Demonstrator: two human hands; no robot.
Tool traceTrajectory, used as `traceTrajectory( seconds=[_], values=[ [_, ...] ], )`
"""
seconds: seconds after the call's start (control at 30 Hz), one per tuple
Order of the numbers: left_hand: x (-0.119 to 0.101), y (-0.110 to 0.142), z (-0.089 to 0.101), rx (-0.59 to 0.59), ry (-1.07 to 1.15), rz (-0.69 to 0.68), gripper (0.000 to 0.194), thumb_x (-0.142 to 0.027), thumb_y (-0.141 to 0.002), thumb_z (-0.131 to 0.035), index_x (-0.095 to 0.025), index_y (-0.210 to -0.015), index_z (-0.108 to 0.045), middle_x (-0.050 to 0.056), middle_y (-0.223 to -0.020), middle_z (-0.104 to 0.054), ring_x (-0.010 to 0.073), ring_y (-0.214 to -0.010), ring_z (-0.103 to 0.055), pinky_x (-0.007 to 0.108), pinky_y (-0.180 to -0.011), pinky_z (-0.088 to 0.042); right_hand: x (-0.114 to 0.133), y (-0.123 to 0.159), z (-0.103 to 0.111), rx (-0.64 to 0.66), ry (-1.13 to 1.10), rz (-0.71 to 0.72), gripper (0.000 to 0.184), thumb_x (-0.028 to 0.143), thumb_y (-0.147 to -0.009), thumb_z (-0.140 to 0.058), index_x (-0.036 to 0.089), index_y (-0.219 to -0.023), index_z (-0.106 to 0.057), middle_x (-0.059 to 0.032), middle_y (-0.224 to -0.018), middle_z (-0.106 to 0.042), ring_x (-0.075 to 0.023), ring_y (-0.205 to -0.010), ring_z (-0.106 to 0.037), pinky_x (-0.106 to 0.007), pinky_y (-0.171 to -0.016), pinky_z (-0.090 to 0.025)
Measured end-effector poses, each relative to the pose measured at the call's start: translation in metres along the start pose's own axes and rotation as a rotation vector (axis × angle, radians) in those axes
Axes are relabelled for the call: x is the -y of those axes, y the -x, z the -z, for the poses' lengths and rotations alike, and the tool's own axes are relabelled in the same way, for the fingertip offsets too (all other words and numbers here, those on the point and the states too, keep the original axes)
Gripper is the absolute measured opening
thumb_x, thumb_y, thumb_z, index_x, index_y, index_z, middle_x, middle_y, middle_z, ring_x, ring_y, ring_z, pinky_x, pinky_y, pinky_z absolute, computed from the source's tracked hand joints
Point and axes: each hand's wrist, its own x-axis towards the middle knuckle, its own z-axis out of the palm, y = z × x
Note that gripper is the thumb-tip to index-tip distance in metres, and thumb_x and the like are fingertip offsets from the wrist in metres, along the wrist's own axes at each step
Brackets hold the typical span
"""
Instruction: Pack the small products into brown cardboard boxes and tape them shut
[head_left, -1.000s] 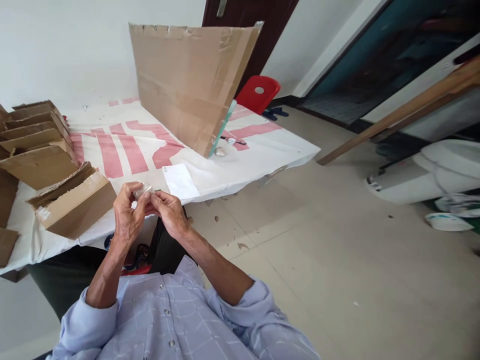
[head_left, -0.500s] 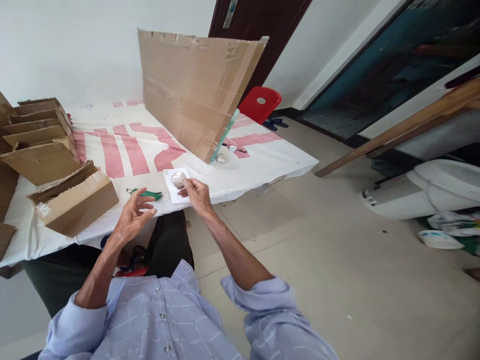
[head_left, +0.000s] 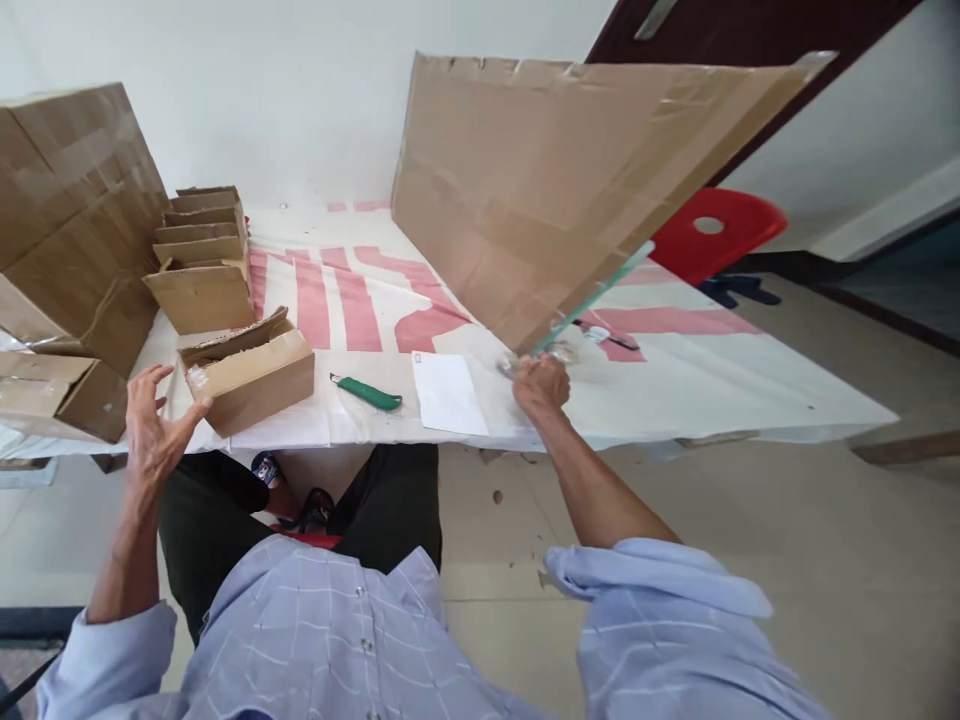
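Cardboard sheet (head_left: 555, 190) leaning above curled right hand (head_left: 538, 383), grip unclear, left hand (head_left: 154, 425) spread beside box (head_left: 251, 368), green knife (head_left: 367, 392) between.

- White wall (head_left: 300, 90) at 12 o'clock, evenly lit.
- Dark brown door (head_left: 750, 30) at 1 o'clock.
- Red plastic chair (head_left: 712, 235) at 2 o'clock.
- Beige tiled floor (head_left: 787, 520) at 4 o'clock, scattered debris.

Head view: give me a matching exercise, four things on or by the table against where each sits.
1. green-handled tool
2. white card
3. right hand
4. left hand

a. under the leaning cardboard sheet's lower corner
b. open, beside the small cardboard box
c. between box and card
d. at the near table edge, left of the right hand

Pairs: 1-c, 2-d, 3-a, 4-b
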Motion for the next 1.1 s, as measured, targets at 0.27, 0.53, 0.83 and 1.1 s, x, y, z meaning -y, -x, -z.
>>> traceTrajectory(
  seconds=[0.27,0.53,0.83,1.1],
  values=[
    [0.043,-0.04,-0.019,0.387,0.242,0.212,0.072,-0.069,-0.075,-0.08,-0.025,-0.131,-0.072,0.015,-0.155,-0.061,0.0414,-0.146,-0.055,0.051,-0.103,-0.059,0.066,0.042,-0.047,0.062,-0.157,0.482,0.033,0.044,-0.101,-0.062,0.015,-0.107,-0.077,-0.0228,-0.115,-0.075,-0.0314,-0.096,-0.072,-0.046,-0.089,-0.056],
    [0.04,-0.05,-0.026,0.526,0.395,0.201,0.086,-0.06,-0.061,-0.094,-0.024,-0.135,-0.071,0.013,-0.14,-0.068,0.036,-0.124,-0.066,0.044,-0.097,-0.06,0.156,0.11,-0.109,0.549,-0.226,0.791,0.061,0.058,-0.097,-0.071,0.021,-0.145,-0.067,-0.0169,-0.143,-0.068,-0.029,-0.118,-0.071,-0.047,-0.093,-0.063],
    [0.035,-0.041,-0.015,0.641,0.472,0.136,0.085,-0.068,-0.069,-0.087,-0.027,-0.141,-0.068,0.011,-0.147,-0.065,0.0381,-0.131,-0.064,0.045,-0.108,-0.054,0.188,0.158,-0.101,0.461,-0.056,1.159,0.042,0.038,-0.096,-0.08,0.025,-0.134,-0.069,-0.0132,-0.132,-0.071,-0.0346,-0.127,-0.064,-0.057,-0.112,-0.055],
    [0.041,-0.028,-0.01,0.592,0.572,0.118,0.074,-0.085,-0.09,-0.059,-0.029,-0.136,-0.073,0.012,-0.138,-0.072,0.0391,-0.131,-0.065,0.051,-0.109,-0.054,0.18,0.197,-0.082,0.409,0.042,1.4,0.022,0.011,-0.105,-0.054,0.025,-0.094,-0.068,-0.0085,-0.106,-0.075,-0.0238,-0.099,-0.065,-0.041,-0.091,-0.054]
  ],
)
